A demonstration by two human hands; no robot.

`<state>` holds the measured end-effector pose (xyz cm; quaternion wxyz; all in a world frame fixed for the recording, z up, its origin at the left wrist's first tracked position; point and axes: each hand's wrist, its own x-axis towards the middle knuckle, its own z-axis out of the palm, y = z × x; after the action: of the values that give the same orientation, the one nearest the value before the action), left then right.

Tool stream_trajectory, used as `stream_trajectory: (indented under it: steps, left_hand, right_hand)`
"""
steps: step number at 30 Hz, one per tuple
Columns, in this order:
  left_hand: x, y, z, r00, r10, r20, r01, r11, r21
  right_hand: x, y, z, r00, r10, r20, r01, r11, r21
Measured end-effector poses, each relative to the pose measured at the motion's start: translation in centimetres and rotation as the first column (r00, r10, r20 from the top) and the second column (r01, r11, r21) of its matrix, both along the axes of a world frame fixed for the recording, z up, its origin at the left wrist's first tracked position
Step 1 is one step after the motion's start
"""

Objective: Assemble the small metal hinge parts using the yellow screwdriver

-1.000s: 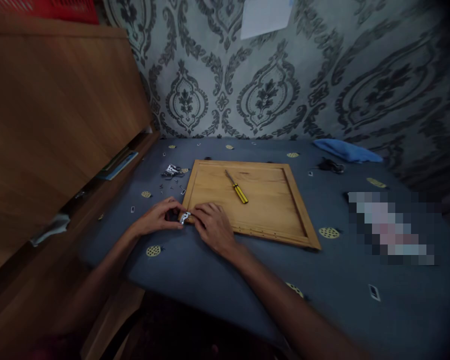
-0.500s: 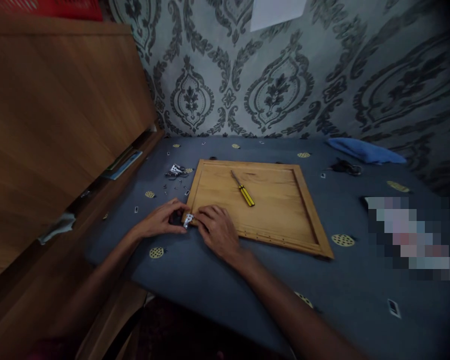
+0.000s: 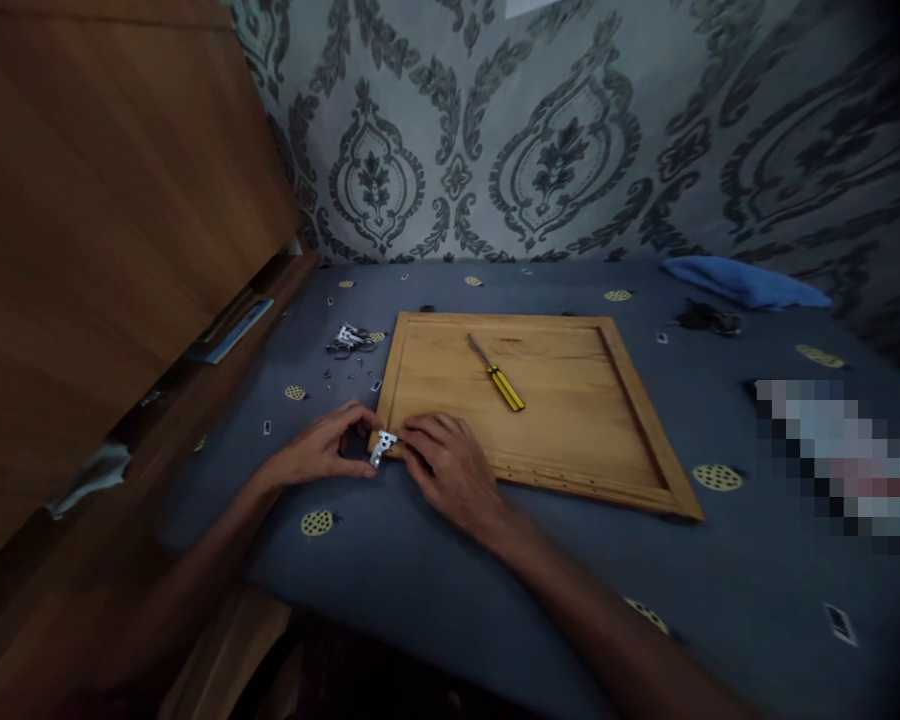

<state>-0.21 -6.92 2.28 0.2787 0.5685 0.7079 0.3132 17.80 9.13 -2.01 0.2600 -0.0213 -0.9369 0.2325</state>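
Metal hinge [image 3: 384, 446] is located at the near left corner of the framed wooden panel [image 3: 570, 400], between the two hands.

At far left stands a wooden cabinet [image 3: 120, 150]. On the patterned tabletop [image 3: 420, 600], a cluster of metal fittings [image 3: 351, 338] lies beside the panel with loose small pieces [image 3: 350, 376], presumably grouped there to stay within reach and off the wood. The left hand [image 3: 319, 447] curves around the hinge, thumb at its lower end and index finger near its upper end, apparently to steady it; how firmly these fingers grip cannot be told. The right hand [image 3: 457, 475] rests over the near edge, bent fingers meeting the hinge's right side; whether they pinch anything is hidden.

The panel lies flat, probably for stable support, with its row of small holes along the near edge. A yellow-handled screwdriver [image 3: 505, 388] rests on it, handle towards the person, seemingly parked for easy pickup. At right, a black item [image 3: 709, 317] and a blue cloth [image 3: 750, 283] sit well apart from the hands.
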Motion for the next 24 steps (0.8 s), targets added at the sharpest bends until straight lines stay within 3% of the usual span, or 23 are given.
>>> stream_trajectory:
  steps: [24]
  left_hand:
    - [0.14, -0.14, -0.02, 0.997, -0.032, -0.072, 0.035, 0.999, 0.038]
  right_hand:
    - [-0.01, 0.09, 0.0, 0.998, 0.011, -0.06, -0.01, 1.0, 0.021]
